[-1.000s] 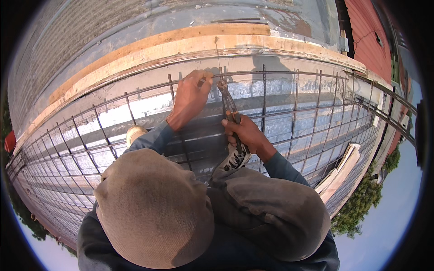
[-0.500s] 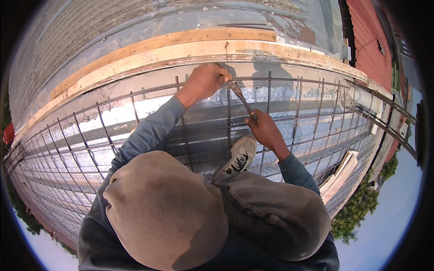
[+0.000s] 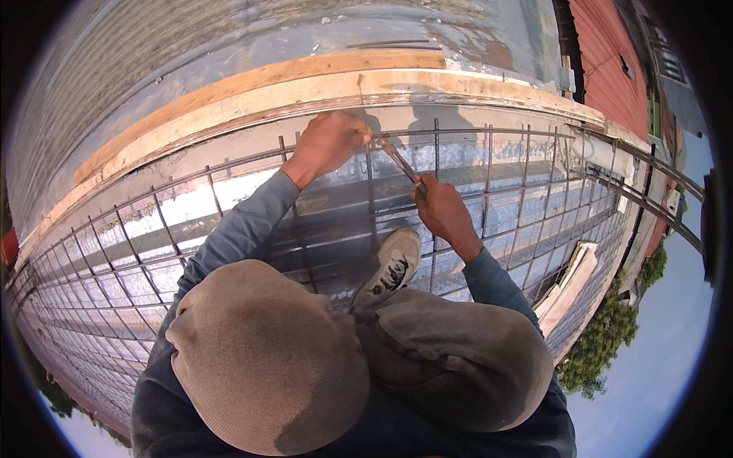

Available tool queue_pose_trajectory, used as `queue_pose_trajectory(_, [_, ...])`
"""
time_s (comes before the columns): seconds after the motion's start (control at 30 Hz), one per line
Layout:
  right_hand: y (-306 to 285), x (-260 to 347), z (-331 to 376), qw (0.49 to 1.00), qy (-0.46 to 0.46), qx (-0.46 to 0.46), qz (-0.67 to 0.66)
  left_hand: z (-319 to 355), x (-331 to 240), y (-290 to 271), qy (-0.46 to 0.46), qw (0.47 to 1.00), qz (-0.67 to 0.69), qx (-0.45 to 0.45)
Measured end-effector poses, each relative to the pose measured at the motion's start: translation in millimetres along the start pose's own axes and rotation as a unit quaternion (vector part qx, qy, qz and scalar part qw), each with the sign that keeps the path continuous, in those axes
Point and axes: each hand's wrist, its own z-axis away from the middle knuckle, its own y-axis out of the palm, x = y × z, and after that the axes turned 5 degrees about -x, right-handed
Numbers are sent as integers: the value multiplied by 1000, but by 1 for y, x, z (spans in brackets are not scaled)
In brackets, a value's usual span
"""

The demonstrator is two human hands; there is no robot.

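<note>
My left hand [image 3: 327, 146] reaches to the far bar of a rebar mesh [image 3: 369, 179]. Its thumb and fingers are pinched at a bar crossing, where a thin wire [image 3: 362, 95] shows by the fingertips. My right hand [image 3: 445, 211] is closed round the handles of metal pincers [image 3: 398, 160]. Their jaws meet the crossing just right of my left fingertips. What exactly lies between the jaws is too small to tell.
Wooden planks [image 3: 252, 84] edge the far side, with a grey corrugated surface [image 3: 191, 38] beyond. My shoe [image 3: 397, 259] is on the mesh between my hands. Long bars [image 3: 649, 191] stick out at right. A pale board [image 3: 566, 286] lies near the right edge.
The view has shifted slightly, so the scene sits further left. My right hand has risen a little, tilting the pincers flatter. My left hand stays at the same crossing.
</note>
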Motion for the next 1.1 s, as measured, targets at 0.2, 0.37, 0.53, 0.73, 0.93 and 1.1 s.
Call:
queue_pose_trajectory(0.2, [4, -12, -3, 977, -4, 90, -195, 1, 1, 5, 3, 1000, -14, -23])
queue_pose_trajectory(0.37, [1, -10, -4, 977, 1, 110, -182, 1, 4, 4, 4, 1000, -18, -12])
queue_pose_trajectory(0.53, [-1, -10, 1, 979, -15, 105, -172, 2, 1, 6, 10, 999, -25, -27])
queue_pose_trajectory(0.73, [-7, -2, 0, 982, -1, 117, -148, 2, 6, 11, 2, 999, -27, -40])
queue_pose_trajectory(0.93, [0, -6, -2, 967, 17, 128, -221, 1, 8, 13, -3, 999, -34, -41])
queue_pose_trajectory(1.1, [1, 5, 2, 975, 34, 114, -186, 2, 10, 14, 6, 998, -35, -48])
